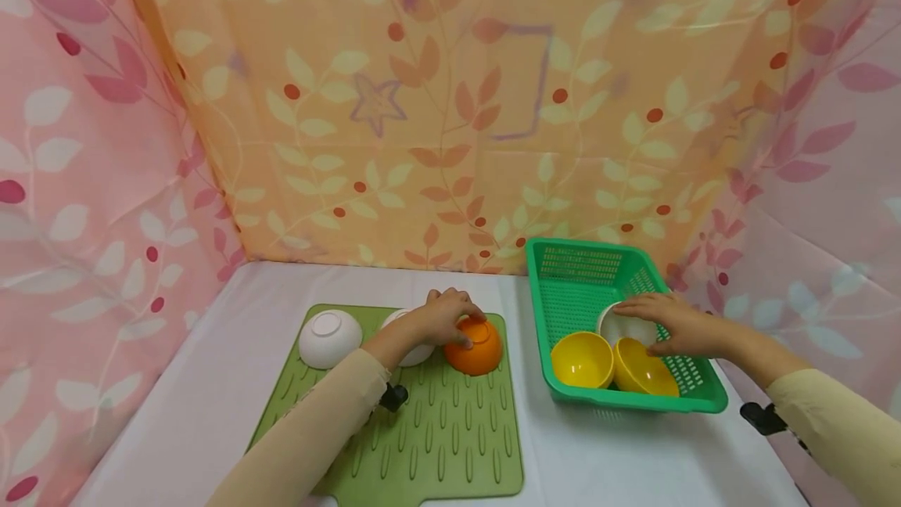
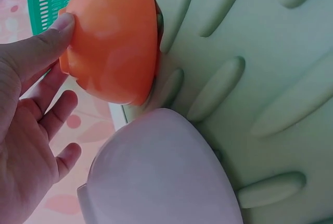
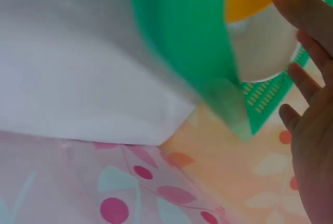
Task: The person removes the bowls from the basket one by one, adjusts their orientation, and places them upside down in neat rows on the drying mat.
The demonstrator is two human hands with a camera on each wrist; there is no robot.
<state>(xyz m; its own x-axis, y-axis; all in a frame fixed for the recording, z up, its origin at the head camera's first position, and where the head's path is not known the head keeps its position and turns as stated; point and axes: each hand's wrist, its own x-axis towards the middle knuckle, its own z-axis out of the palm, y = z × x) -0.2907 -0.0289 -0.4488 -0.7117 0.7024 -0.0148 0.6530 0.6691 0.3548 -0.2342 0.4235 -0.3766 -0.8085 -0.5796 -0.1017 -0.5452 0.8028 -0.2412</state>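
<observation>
An orange bowl (image 1: 481, 357) lies upside down at the right of a green drying mat (image 1: 450, 429). My left hand (image 1: 442, 319) pinches its foot ring between thumb and fingers, the other fingers spread loosely in the left wrist view. Two white bowls, also upside down, are beside it: one at the left (image 1: 329, 339), one partly behind my left hand (image 2: 161, 177). My right hand (image 1: 679, 323) is over a green basket (image 1: 563, 396), fingers spread across a white bowl (image 3: 265, 47), thumb beside the right yellow bowl (image 1: 644, 372). Another yellow bowl (image 1: 580, 361) sits at its left.
A white cloth (image 1: 556, 452) covers the table under the mat and basket. Patterned fabric (image 1: 422, 139) hangs behind the table and along both sides. The basket's raised rim stands around the bowls in it.
</observation>
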